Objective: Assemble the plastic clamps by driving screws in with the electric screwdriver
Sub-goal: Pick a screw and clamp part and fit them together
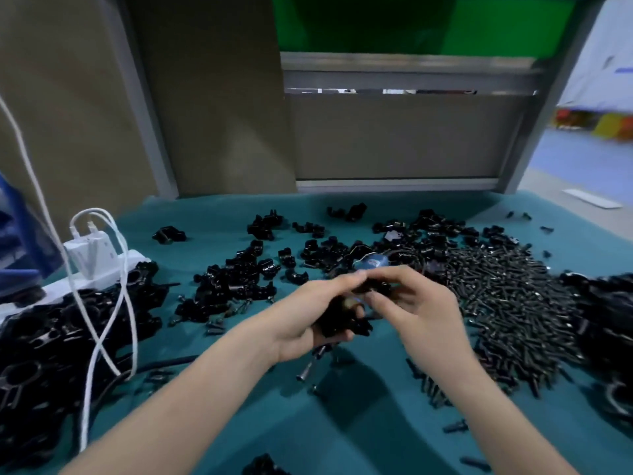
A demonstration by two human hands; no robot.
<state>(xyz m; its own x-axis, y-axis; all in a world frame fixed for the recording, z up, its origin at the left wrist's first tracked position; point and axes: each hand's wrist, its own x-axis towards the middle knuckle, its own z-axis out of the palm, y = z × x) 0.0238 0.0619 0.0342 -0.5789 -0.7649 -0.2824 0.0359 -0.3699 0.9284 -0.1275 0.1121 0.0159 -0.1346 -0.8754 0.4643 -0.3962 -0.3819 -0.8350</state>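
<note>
Teal cloth (342, 426) beside screw heap (513, 303): left hand (305, 323), right hand (424, 303) grip clamp (342, 320).

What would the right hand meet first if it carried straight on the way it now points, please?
Probably the left hand: the right hand points left toward it, and the two almost meet over the black clamp parts they hold. From one blurred view, depth is uncertain.

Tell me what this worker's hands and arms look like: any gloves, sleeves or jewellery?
Both are bare. The left hand and right hand wear no gloves, and no ring shows on the fingers. The forearms are uncovered right to the picture's edge, with no sleeves, watch or wristband in view.
</note>
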